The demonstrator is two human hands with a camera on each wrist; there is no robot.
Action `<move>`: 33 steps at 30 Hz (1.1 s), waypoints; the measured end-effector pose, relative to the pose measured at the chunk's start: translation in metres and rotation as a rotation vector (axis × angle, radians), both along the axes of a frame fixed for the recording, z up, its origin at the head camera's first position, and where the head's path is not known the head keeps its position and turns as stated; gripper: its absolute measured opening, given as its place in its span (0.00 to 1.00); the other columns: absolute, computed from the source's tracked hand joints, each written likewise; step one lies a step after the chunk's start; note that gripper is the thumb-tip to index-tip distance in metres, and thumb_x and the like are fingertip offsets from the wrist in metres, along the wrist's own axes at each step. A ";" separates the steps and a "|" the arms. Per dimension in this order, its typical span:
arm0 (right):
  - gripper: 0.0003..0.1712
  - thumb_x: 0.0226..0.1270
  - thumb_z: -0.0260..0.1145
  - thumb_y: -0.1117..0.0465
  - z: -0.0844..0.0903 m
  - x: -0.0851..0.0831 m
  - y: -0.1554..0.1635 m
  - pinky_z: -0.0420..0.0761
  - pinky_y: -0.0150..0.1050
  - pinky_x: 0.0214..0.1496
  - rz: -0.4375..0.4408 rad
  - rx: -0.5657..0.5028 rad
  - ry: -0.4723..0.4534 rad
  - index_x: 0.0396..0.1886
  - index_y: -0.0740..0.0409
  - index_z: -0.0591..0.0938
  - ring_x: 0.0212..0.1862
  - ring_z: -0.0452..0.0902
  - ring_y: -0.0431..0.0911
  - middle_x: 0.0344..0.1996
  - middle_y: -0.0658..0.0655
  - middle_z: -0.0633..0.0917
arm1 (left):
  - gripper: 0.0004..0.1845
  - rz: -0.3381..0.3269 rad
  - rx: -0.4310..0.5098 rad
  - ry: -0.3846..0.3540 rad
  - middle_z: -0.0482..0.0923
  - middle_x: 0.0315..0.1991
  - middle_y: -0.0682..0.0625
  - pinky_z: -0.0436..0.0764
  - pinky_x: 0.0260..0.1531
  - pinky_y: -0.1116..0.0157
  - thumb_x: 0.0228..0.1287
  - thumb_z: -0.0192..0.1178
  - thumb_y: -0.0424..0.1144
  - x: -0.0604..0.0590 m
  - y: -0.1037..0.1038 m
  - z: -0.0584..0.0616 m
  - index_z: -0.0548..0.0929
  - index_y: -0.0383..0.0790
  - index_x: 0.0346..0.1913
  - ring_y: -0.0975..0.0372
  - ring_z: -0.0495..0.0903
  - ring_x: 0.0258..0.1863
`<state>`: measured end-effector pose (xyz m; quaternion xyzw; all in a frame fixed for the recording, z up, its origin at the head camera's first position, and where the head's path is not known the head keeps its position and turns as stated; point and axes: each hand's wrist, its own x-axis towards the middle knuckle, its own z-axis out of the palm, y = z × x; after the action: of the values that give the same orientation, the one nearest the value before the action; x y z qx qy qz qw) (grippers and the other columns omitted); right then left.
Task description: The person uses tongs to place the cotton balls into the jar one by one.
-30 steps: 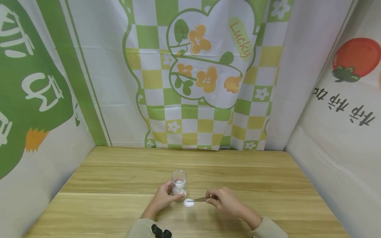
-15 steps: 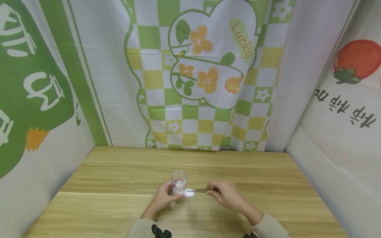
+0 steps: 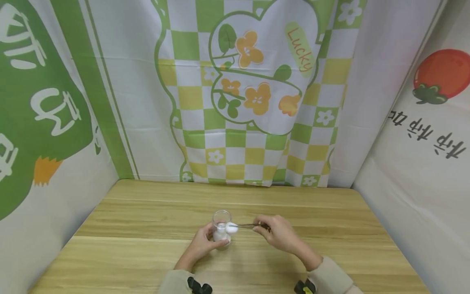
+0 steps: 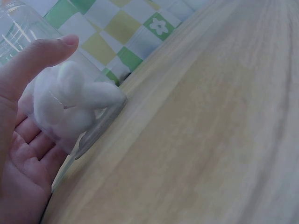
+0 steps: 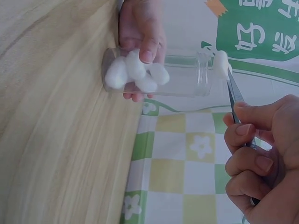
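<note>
Printed curtains back a wooden table [image 3: 147, 253]; the left hand [image 3: 201, 245] grips the jar [image 3: 221, 228] to steady it. Left wrist: cotton balls [image 4: 70, 105] sit inside. Right wrist: the right hand [image 5: 261, 158] pinches tweezers [image 5: 236, 100] clamping a ball [image 5: 220, 63] at the rim.

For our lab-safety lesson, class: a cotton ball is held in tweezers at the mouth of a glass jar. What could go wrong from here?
1. The cotton ball is pinched only at the tips of the tweezers, at the jar's rim, not inside; it might catch on the rim and drop onto the table.
2. The glass jar is steadied only by the left hand low down; a push from the tweezers at its mouth could tip it.
3. The right hand grips the tweezers far back, so aim may wobble.
</note>
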<state>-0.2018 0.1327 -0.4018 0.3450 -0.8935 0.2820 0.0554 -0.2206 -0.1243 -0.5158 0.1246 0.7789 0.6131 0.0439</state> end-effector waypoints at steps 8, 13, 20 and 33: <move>0.05 0.67 0.62 0.61 0.005 -0.005 -0.006 0.61 0.20 0.19 -0.022 -0.009 0.023 0.35 0.57 0.82 0.19 0.58 0.27 0.18 0.53 0.82 | 0.34 0.021 -0.012 -0.009 0.77 0.60 0.36 0.68 0.69 0.46 0.53 0.71 0.37 0.000 0.000 -0.001 0.71 0.33 0.63 0.45 0.74 0.63; 0.05 0.67 0.63 0.61 0.008 -0.010 -0.011 0.63 0.21 0.20 -0.023 -0.013 0.051 0.34 0.57 0.82 0.20 0.60 0.27 0.19 0.51 0.82 | 0.35 0.010 -0.006 -0.007 0.77 0.60 0.35 0.68 0.69 0.46 0.54 0.71 0.38 0.000 -0.001 0.001 0.70 0.32 0.64 0.45 0.74 0.63; 0.04 0.66 0.63 0.60 0.011 -0.015 -0.016 0.61 0.22 0.20 -0.042 0.000 0.096 0.33 0.54 0.81 0.21 0.59 0.27 0.18 0.48 0.80 | 0.34 0.009 -0.018 0.006 0.77 0.60 0.35 0.69 0.69 0.46 0.54 0.71 0.38 0.000 0.000 0.001 0.71 0.32 0.63 0.45 0.75 0.63; 0.04 0.66 0.64 0.58 0.007 -0.020 -0.021 0.62 0.22 0.22 -0.067 0.025 0.089 0.34 0.52 0.81 0.22 0.62 0.28 0.20 0.48 0.82 | 0.34 0.006 -0.008 -0.004 0.77 0.61 0.36 0.67 0.70 0.45 0.54 0.71 0.40 -0.001 0.000 -0.004 0.71 0.34 0.64 0.45 0.74 0.64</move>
<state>-0.2218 0.1116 -0.3948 0.3276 -0.9047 0.2531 0.1005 -0.2220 -0.1247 -0.5200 0.1208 0.7816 0.6104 0.0441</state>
